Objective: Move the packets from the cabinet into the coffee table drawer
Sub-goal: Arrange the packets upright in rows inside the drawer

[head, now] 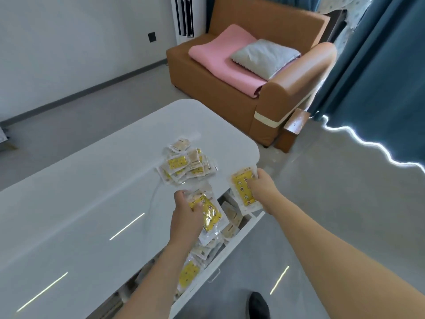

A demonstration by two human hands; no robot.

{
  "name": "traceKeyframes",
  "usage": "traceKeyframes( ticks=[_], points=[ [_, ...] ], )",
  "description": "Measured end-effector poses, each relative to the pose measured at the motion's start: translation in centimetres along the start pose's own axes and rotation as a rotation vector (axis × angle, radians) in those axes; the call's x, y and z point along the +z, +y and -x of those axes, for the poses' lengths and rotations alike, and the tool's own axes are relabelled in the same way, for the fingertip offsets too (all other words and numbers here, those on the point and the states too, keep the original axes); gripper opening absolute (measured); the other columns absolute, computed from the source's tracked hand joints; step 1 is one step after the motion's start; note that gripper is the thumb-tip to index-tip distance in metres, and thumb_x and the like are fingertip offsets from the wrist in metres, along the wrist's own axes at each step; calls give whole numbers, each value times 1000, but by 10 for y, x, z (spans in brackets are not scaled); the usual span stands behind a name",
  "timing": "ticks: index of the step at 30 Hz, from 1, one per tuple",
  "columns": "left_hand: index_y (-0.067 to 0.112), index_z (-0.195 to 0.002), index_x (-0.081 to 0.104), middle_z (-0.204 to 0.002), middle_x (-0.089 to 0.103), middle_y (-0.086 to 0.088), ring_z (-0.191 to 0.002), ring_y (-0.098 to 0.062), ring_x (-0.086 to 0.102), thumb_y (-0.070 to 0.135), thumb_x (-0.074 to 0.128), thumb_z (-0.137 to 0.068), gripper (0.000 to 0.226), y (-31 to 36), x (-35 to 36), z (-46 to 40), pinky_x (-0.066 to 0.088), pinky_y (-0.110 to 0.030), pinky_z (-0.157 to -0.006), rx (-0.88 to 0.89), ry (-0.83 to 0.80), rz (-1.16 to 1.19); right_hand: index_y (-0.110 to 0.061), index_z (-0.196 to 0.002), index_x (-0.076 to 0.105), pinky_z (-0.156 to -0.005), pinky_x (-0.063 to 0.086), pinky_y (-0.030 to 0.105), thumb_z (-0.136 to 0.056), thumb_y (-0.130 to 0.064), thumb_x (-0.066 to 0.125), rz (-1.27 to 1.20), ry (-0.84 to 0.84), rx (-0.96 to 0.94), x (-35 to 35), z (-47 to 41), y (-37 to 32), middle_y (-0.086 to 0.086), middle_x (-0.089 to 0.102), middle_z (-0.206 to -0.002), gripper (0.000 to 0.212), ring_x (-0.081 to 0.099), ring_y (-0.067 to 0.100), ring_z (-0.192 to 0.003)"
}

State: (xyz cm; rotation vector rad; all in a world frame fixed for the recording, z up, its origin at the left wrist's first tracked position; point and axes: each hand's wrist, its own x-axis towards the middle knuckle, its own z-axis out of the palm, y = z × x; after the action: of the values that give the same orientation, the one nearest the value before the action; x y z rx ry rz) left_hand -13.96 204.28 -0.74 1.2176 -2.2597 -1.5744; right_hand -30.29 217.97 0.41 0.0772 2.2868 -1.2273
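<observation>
From the head camera I see my left hand (187, 209) gripping a yellow packet (210, 217) over the open coffee table drawer (232, 247), while my right hand (261, 184) pinches a second yellow packet (243, 191) at the drawer's 12 o'clock end. More packets lie inside the drawer, and a loose pile of packets (186, 163) sits on the white coffee table (80, 199) at 11 o'clock from my hands.

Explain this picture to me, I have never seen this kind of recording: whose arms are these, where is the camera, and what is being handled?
The camera sits on a person's head, looking down at their bare arms. The left hand holds a yellow packet in its grip; the right hand holds another yellow packet. Both are above the open drawer of a white coffee table, which already contains packets. A pile of packets lies on the tabletop. Behind stands a brown sofa.
</observation>
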Motion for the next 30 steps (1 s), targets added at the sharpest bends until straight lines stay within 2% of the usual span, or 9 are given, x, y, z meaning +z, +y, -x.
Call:
traceKeyframes(
  ticks=[4, 8, 11, 15, 18, 22, 24, 27, 30],
  points=[
    [38, -113, 29, -76, 60, -1, -61, -18, 59, 24, 47, -99, 28, -91, 95, -48, 39, -30, -48, 77, -19, -96, -20, -131, 45, -53, 43, 25, -96, -10, 39, 211, -42, -37, 40, -96, 94, -5, 55, -93, 38, 55, 13, -77],
    [36, -118, 33, -59, 48, 4, -48, -13, 46, 23, 51, -97, 30, -186, 170, -96, 36, -29, -47, 120, -20, -153, -15, -138, 40, -59, 46, 28, -96, -11, 42, 396, -87, -111, 82, -181, 178, 4, 58, -106, 42, 50, 14, -74],
    [41, -111, 32, -59, 51, 3, -44, -9, 44, 24, 52, -96, 30, -241, 207, -127, 37, -28, -44, 86, -11, -139, -15, -145, 33, -55, 43, 26, -97, -12, 44, 516, -116, -201, 110, -225, 221, 6, 56, -112, 49, 49, 11, -73],
    [41, -112, 35, -80, 62, 4, -60, -9, 58, 26, 55, -97, 29, -282, 236, -158, 48, -29, -49, 33, -5, -52, -14, -145, 31, -51, 42, 23, -95, -10, 43, 605, -142, -299, 141, -256, 256, -1, 50, -97, 52, 50, 9, -70],
    [34, -112, 37, -94, 57, 13, -80, -7, 60, 27, 61, -95, 30, -297, 249, -174, 51, -28, -58, -90, -11, 80, -12, -145, 29, -54, 46, 25, -92, -6, 42, 682, -182, -318, 157, -267, 266, 5, 56, -95, 55, 52, 13, -71],
    [28, -111, 34, -98, 56, 6, -85, -15, 60, 27, 63, -93, 34, -307, 267, -185, 53, -33, -69, -167, -29, 100, -6, -134, 37, -54, 46, 29, -90, -7, 41, 797, -207, -329, 170, -271, 273, 7, 57, -86, 43, 53, 17, -69],
    [25, -112, 34, -94, 55, 4, -77, -12, 57, 28, 60, -95, 31, -308, 273, -188, 46, -28, -57, -171, -44, 49, -5, -133, 34, -48, 41, 26, -92, -7, 42, 855, -215, -301, 174, -272, 275, 6, 53, -77, 42, 50, 15, -63],
    [18, -117, 34, -103, 55, -2, -72, -10, 53, 30, 55, -97, 31, -308, 277, -192, 37, -23, -51, -104, -102, -174, -4, -139, 31, -61, 51, 29, -93, -5, 45, 943, -205, -300, 177, -272, 274, 9, 57, -87, 49, 57, 18, -74],
    [8, -131, 36, -125, 46, -12, -100, -27, 59, 28, 54, -96, 45, -305, 279, -195, 43, -31, -72, 13, -114, -435, -1, -141, 33, -83, 55, 34, -93, -4, 48, 1079, -182, -344, 179, -271, 274, 12, 61, -110, 50, 61, 25, -96]
  ],
)
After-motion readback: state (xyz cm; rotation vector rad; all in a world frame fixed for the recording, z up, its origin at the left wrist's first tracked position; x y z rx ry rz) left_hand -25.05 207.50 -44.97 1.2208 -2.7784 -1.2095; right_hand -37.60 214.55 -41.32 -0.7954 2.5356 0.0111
